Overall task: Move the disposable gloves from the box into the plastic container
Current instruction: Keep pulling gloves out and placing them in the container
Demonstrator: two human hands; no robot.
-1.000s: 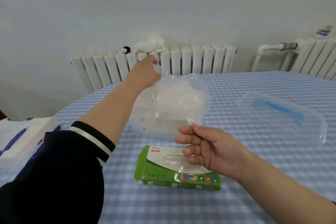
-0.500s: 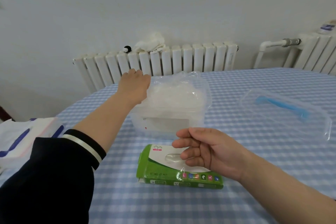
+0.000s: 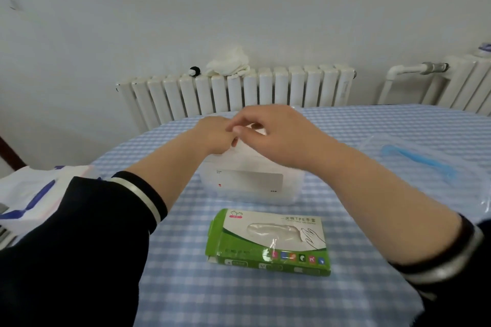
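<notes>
**Visitor:** Where are your hands at this moment?

**Me:** Both are over the plastic container, which stands near the middle of the table, at about twelve o'clock from the green glove box. My left hand reaches in from eight o'clock, my right hand from four o'clock, and they meet above the container's open top.

**Visitor:** Are they holding anything?

**Me:** My right fingers are bent, with the fingertips touching the back of my left hand. My left fingers dip into the container, hidden behind the right hand. Whether either hand pinches a glove, I cannot tell; the clear film does not show against the white inside.

**Visitor:** And the gloves?

**Me:** A whitish heap of gloves fills the container under my hands. More gloves show through the oval window on top of the box, which lies flat just in front of the container, apart from it.

**Visitor:** What else is around?

**Me:** The container's clear lid with its blue handle lies at about two o'clock, well apart. A white bag with blue marks sits at nine o'clock by the table's edge. Behind the table, at twelve o'clock, a white radiator has a white cloth crumpled on top.
</notes>
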